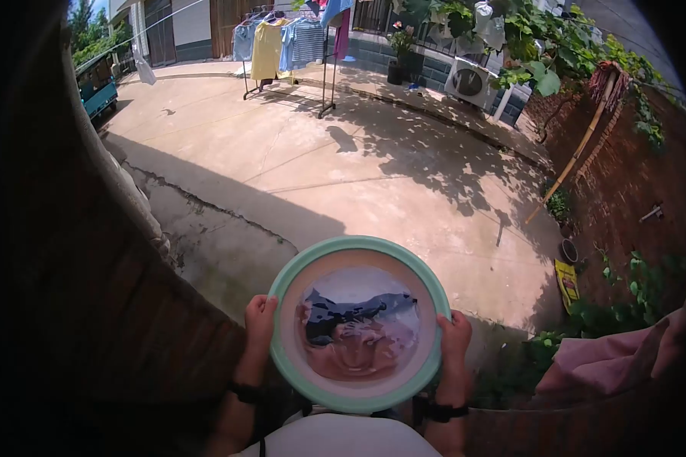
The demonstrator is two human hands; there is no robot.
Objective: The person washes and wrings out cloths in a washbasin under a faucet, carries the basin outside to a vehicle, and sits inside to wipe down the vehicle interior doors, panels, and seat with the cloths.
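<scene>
A round basin (356,246) with a pale green rim and a pinkish inside is held in front of my body. Water (358,324) lies in it, its rippled surface reflecting light and dark shapes. My left hand (260,316) grips the rim on the left side, thumb on top. On the opposite side my right hand (455,333) is closed round the rim in the same way. The fingers under the rim are mostly hidden. Dark bands circle both wrists.
Ahead spreads a sunlit concrete yard (282,160). A clothes rack (286,46) with hanging garments stands at the back. Along the right are an air-conditioner unit (469,81), a mop (587,129) against a brick wall, a yellow bag (565,283) and a pink cloth (610,358).
</scene>
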